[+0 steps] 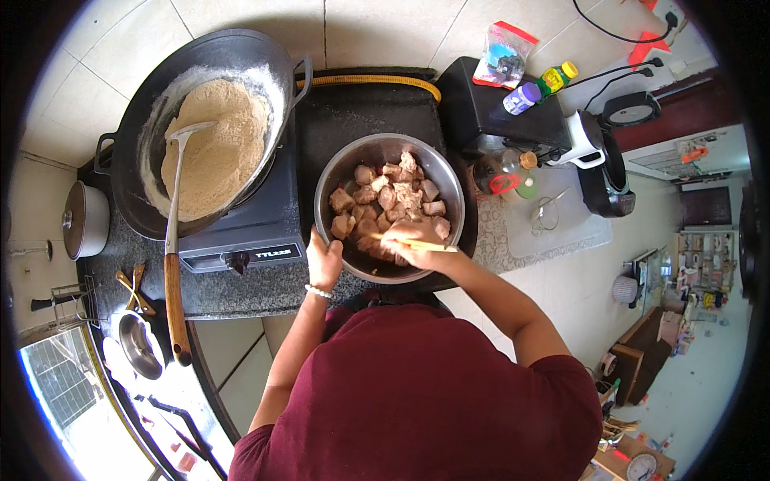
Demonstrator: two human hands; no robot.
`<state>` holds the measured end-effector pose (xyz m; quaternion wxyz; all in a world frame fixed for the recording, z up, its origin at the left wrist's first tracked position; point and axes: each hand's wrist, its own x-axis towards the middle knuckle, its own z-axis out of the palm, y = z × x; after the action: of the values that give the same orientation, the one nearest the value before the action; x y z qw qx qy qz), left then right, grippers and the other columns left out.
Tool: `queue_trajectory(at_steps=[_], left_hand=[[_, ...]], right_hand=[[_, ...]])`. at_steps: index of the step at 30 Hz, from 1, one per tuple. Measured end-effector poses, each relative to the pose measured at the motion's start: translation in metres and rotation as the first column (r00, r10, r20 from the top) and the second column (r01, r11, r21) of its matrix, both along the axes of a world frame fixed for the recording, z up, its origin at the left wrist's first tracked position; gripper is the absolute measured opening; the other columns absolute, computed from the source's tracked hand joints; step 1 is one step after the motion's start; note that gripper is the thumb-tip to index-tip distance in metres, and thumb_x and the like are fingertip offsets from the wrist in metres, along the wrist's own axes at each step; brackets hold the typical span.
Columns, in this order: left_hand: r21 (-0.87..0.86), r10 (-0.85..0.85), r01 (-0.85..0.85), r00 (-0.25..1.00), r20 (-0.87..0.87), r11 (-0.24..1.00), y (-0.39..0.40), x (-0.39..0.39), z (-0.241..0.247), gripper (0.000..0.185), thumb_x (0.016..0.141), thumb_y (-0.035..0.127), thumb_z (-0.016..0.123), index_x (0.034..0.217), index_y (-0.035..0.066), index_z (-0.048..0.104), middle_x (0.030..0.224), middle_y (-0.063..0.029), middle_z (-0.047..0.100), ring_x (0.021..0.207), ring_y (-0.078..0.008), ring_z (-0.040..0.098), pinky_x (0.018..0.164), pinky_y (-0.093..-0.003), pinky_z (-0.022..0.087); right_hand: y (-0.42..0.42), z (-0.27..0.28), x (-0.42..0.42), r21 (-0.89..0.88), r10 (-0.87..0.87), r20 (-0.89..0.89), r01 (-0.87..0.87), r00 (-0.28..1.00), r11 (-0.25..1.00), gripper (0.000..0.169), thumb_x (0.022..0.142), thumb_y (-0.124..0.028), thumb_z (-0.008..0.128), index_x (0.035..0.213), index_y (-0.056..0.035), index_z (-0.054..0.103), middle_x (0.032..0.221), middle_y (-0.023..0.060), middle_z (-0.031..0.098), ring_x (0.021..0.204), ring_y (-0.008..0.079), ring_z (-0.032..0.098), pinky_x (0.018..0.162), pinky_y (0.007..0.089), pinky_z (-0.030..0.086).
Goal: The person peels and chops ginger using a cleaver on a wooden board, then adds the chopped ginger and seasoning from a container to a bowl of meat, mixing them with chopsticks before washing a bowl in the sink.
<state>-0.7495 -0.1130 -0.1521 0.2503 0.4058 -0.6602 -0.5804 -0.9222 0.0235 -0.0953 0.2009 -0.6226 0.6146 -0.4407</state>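
A stainless steel bowl (455, 180) stands in front of me, filled partly with chunks of pale pinkish-brown meat (388, 195). My left hand (325, 261) grips the bowl's rim at its near left side, the thumb over the edge. Over the near right part of the bowl, my right hand (421, 243) holds a pair of wooden chopsticks (415, 243). Their tips reach among the meat chunks. To the left, a large black wok (240, 51) with tan powder (234, 150) in it sits on a gas stove (240, 234). A wooden-handled spatula (174, 222) rests across the wok.
A lidded pot (90, 219) is at the far left, near a small pan (141, 343). A black box-shaped appliance (499, 114) at back right carries a plastic bag (504, 55) and two bottles. Right of it are glass jars (511, 165) and a glass cup (545, 213). A yellow hose (373, 80) runs along the wall.
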Motion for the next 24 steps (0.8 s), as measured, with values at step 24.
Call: queue_trajectory(at_steps=[24], left_hand=[[0.130, -0.020, 0.027, 0.998, -0.053, 0.991, 0.001, 0.000, 0.004, 0.047, 0.072, -0.005, 0.046, 0.119, -0.006, 0.045, 0.103, -0.0127, 0.060, 0.094, -0.0174, 0.058, 0.085, -0.0286, 0.047]], right_hand=[[0.074, 0.047, -0.028, 0.229, -0.278, 0.314, 0.211, 0.908, 0.950, 0.017, 0.092, -0.015, 0.054, 0.083, -0.0009, 0.060, 0.067, 0.0060, 0.059, 0.056, 0.0119, 0.060, 0.051, 0.0243, 0.048]])
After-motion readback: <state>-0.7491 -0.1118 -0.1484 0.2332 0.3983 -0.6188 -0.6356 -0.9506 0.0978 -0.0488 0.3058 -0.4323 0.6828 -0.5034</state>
